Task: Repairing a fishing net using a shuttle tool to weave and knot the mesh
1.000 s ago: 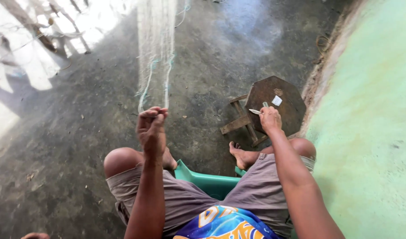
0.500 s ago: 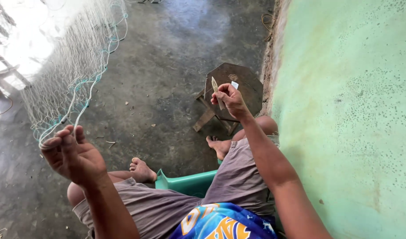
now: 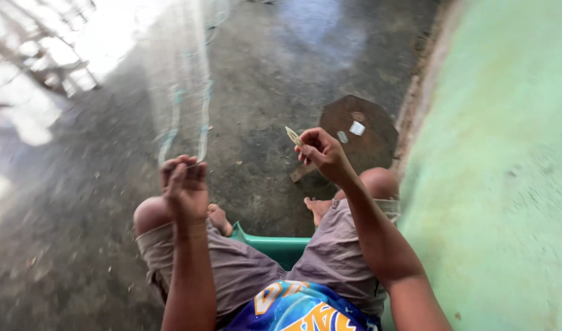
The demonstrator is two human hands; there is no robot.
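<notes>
two bare hands are raised over the knees of a person seated on a green plastic chair (image 3: 275,245): the left hand (image 3: 184,187) is closed with its fingers curled around the lower edge of a pale fishing net (image 3: 186,92) that hangs blurred down from the top of the view. the right hand (image 3: 322,153) pinches a small pale netting needle (image 3: 292,135) between thumb and fingertips, well apart from the net. beyond it a dark wooden stool (image 3: 360,132) stands on the concrete floor (image 3: 79,214) beside a green wall (image 3: 495,184).
</notes>
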